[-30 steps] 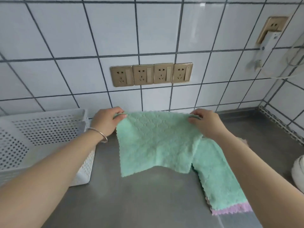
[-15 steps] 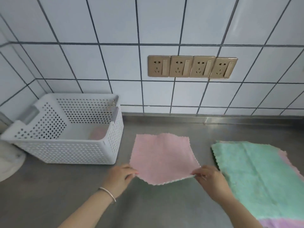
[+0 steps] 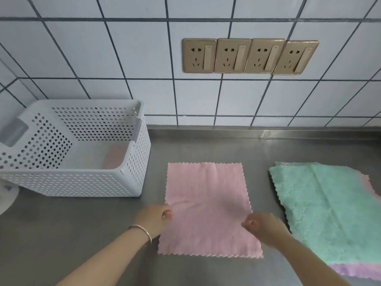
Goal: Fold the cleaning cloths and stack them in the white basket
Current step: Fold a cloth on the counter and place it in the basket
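Two hands pinch pink cloth (image 3: 207, 195) edges.

I note a plain pink cloth (image 3: 208, 205) between my hands, a mint green cloth (image 3: 325, 207) right of them, and a white perforated basket (image 3: 132, 174) to their left.

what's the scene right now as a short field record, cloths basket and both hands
surface: steel counter against a white tiled wall
pink cloth: spread flat, unfolded, centre of the counter
left hand: pinches the pink cloth's left edge
right hand: pinches its right edge
white basket: left of the pink cloth, something pink inside, too dim to identify
cloth pile: right of the pink cloth, green on top, pink edges showing beneath
wall sockets: four in a row, nothing plugged in
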The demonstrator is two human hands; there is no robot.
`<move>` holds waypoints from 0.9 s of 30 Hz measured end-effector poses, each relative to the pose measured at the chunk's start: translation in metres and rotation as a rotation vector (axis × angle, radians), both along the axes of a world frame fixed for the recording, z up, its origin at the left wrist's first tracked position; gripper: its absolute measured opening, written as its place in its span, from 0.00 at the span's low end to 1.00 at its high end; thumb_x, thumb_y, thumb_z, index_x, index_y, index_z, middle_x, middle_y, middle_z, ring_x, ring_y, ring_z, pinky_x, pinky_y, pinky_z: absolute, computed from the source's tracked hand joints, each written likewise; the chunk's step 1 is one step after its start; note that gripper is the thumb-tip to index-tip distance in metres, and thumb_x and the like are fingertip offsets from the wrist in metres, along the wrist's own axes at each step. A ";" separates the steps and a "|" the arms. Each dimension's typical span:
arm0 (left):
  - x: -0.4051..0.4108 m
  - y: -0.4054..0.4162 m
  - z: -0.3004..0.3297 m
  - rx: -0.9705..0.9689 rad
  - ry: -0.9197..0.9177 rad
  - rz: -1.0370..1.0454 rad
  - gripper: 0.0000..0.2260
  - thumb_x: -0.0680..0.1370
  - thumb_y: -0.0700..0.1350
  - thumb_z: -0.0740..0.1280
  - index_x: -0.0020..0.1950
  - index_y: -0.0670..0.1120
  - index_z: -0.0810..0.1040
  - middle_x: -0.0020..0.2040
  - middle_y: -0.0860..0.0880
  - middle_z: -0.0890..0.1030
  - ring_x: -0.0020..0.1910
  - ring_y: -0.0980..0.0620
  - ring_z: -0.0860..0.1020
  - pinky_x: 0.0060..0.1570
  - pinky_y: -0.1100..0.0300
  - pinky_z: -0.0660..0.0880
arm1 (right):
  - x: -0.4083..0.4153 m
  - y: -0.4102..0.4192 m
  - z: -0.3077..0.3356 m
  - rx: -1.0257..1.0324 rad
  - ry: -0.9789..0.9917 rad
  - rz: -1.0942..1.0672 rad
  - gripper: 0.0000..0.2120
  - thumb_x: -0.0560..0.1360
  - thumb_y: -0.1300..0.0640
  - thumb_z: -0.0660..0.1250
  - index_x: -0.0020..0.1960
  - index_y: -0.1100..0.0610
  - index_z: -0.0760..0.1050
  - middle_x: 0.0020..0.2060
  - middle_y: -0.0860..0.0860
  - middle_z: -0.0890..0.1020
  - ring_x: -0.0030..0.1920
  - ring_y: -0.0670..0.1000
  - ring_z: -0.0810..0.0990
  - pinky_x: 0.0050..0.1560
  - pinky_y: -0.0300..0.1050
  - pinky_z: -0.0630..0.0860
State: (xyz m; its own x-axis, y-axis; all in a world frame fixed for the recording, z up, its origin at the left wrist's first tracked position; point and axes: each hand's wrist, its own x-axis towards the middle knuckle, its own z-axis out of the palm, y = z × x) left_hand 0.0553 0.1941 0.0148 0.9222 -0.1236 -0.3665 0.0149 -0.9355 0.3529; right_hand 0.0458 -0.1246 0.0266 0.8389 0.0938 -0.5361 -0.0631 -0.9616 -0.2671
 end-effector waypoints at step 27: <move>0.130 -0.019 -0.040 -0.091 -0.019 0.750 0.09 0.77 0.44 0.62 0.54 0.42 0.75 0.49 0.41 0.81 0.47 0.41 0.79 0.46 0.56 0.73 | 0.121 0.005 -0.045 -0.042 -0.170 -0.673 0.08 0.75 0.52 0.59 0.50 0.55 0.71 0.45 0.55 0.80 0.43 0.57 0.77 0.41 0.44 0.70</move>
State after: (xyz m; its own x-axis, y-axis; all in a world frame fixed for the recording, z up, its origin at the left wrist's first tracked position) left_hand 0.1852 0.1750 -0.0254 0.7767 0.5109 -0.3684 0.6296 -0.6440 0.4345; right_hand 0.1664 -0.1198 -0.0184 0.7803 -0.4937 -0.3839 -0.6095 -0.7379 -0.2900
